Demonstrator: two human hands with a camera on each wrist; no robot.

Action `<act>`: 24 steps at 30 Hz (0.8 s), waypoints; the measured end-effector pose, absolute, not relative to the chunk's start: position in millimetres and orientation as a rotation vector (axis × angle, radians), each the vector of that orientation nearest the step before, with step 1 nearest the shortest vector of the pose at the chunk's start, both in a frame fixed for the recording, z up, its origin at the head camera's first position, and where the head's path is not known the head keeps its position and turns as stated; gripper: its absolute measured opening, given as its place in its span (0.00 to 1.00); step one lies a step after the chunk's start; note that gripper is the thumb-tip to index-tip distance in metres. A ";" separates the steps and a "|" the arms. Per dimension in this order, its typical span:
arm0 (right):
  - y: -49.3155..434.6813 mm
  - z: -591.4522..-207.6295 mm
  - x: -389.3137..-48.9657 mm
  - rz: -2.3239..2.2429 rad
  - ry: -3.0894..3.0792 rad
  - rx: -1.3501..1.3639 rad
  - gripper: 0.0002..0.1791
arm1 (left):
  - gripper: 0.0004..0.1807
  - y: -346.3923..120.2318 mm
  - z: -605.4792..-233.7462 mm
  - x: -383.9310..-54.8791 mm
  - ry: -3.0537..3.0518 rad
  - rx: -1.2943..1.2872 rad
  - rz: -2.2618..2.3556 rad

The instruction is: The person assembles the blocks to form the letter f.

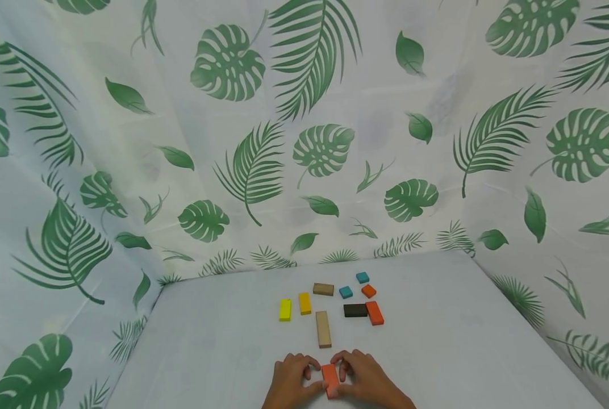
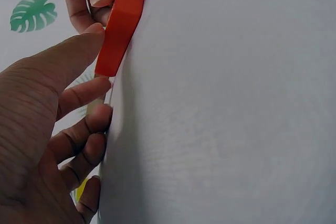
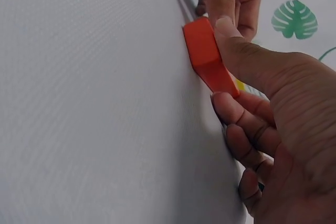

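An orange-red wooden block (image 1: 330,379) lies on the white tabletop close to the person, its long side running away from them. From its left, my left hand (image 1: 293,379) pinches it with thumb and index finger. My right hand (image 1: 363,379) pinches the same block from the other side. Both thumbs meet the near end of the block (image 2: 123,30), and the index fingers reach toward its far end. In the right wrist view the right thumb presses against the block (image 3: 203,45), while the other fingers curl loosely beside it.
Beyond the hands stands a group of blocks: a long tan one (image 1: 323,329), a yellow one (image 1: 284,310), an amber one (image 1: 304,303), a brown one (image 1: 323,289), a black one (image 1: 355,311) beside a red-orange one (image 1: 374,313), and small blue (image 1: 346,292) and orange (image 1: 368,291) pieces. Leaf-printed cloth (image 1: 325,199) surrounds the table.
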State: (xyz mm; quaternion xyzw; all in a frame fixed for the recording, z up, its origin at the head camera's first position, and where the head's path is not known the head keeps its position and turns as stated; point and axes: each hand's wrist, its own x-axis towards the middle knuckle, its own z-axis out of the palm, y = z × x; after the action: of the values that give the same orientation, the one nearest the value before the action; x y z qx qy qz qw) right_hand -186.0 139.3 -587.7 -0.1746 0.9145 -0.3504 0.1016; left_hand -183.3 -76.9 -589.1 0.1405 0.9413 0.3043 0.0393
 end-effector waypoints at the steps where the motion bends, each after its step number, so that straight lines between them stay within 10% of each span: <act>1: 140.3 -589.2 -186.6 -1.056 2.692 -0.528 0.27 | 0.19 -76.9 -588.9 -182.7 2.878 0.430 0.938; 24: 149.4 -589.2 -232.8 -1.331 2.738 -0.505 0.19 | 0.40 -68.2 -586.5 -169.9 2.901 0.447 0.674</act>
State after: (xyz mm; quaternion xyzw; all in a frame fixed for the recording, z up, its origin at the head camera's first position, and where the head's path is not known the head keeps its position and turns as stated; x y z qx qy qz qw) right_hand -232.8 149.4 -589.2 -0.1637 0.8868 -0.4313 0.0279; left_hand -169.9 -68.2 -586.5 0.1483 0.9612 0.2235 0.0649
